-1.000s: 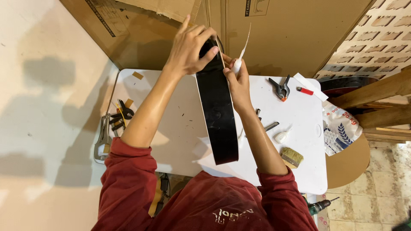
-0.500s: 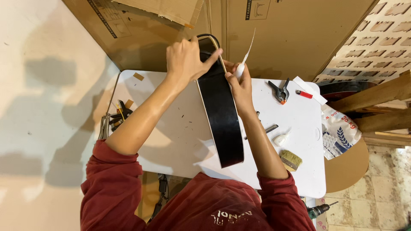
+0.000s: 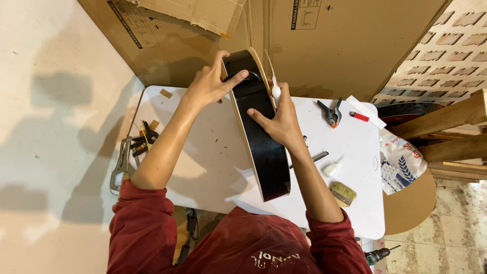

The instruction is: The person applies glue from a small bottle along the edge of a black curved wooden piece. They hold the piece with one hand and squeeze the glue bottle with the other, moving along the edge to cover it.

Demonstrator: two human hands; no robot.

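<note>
**Both hands on a glossy black instrument body, stood on edge on a white table**

The instrument body [image 3: 261, 137] stands on its side at the middle of the white table [image 3: 213, 152], running from 6 o'clock near the person's chest up to 12 o'clock against the cardboard sheets [image 3: 329, 45]. Its curved side is smooth, shiny black; a thin pale wood edge shows along both rims.

Left hand [image 3: 208, 83]: at 11 o'clock, fingers curled over the upper rounded end, thumb laid across the black side. Closed on the body.

Right hand [image 3: 279, 122]: just right of centre, fingers spread flat and pressing the black side, thumb side at the right rim. A small white nozzle-tipped bottle [image 3: 276, 91] shows against this hand at the rim; how it is gripped cannot be told.

At 3 o'clock on the table: a black spring clamp [image 3: 332, 112] with orange tips, a red lighter [image 3: 359, 116], a second small white bottle [image 3: 332, 167], a stubby bristle brush [image 3: 343, 193]. At 9 o'clock: locking pliers [image 3: 120, 167] and dark clamps [image 3: 143, 137].
</note>
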